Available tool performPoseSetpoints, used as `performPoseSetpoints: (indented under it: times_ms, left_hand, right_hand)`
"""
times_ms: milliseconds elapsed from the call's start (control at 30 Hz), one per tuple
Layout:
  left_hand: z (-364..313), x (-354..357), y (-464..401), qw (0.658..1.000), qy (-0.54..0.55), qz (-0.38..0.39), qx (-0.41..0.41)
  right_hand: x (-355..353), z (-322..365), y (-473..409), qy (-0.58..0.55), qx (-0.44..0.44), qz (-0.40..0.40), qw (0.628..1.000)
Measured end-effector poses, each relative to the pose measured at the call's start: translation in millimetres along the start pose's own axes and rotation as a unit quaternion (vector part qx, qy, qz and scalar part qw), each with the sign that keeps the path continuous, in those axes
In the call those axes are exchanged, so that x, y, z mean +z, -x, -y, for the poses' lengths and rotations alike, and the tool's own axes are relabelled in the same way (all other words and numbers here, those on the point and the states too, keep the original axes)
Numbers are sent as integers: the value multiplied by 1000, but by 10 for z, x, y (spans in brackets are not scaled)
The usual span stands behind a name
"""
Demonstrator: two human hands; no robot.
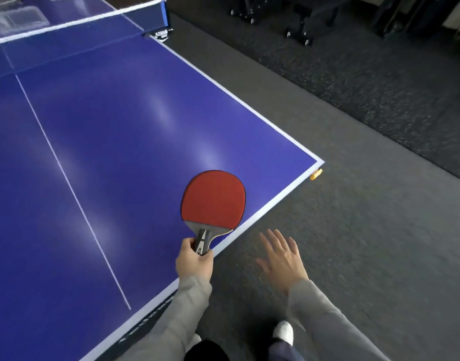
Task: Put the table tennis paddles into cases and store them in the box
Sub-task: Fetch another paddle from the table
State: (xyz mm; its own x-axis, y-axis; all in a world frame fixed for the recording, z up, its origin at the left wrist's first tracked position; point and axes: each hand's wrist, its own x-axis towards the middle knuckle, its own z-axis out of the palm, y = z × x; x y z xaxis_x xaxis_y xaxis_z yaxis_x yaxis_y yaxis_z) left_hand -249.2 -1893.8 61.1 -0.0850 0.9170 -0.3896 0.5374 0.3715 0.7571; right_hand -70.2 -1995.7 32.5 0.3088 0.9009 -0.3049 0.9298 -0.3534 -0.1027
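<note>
From the head camera I look down on my two hands at the near right corner of a blue table tennis table (106, 142). My left hand (194, 261) grips the black handle of a paddle (213, 201), fingers and thumb curled round it; the red rubber face is turned up toward me, held over the table's white edge line near the corner. My right hand (282, 259) hangs beside the table over grey carpet (380, 230), fingers straight and spread, holding nothing, slightly blurred. Both arms wear grey sleeves. The net (75, 35) crosses the table at the far end. A small orange object (316, 175) sits under the table's corner. White shoes (283, 332) show below
</note>
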Motion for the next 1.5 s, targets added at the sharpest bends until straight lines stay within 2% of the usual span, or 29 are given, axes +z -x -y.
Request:
performPoseSetpoints:
  times_ms: [400,700,933,1133,1300,1500]
  left_hand:
    - [-668,1873,1096,998,-21,61,13]
    - [-1227,2714,1208,986,-90,116,76]
    - [-1874,3695,840,978,-77,169,90]
    - [-2488,4226,458,976,-75,184,90]
    - [-2846,4444,96,984,-68,150,70]
    - [-3189,4719,-340,995,-50,80,18]
  right_hand:
    - [143,-2346,679,-52,116,66,990]
    - [225,-3311,736,-111,213,106,965]
    - [-20,-4046,80,-79,257,171,948]
    - [-466,-4580,-716,-82,241,210,944]
    - [-728,-4848,-1348,-119,227,261,931]
    - [-964,-5251,-2154,-113,197,307,924]
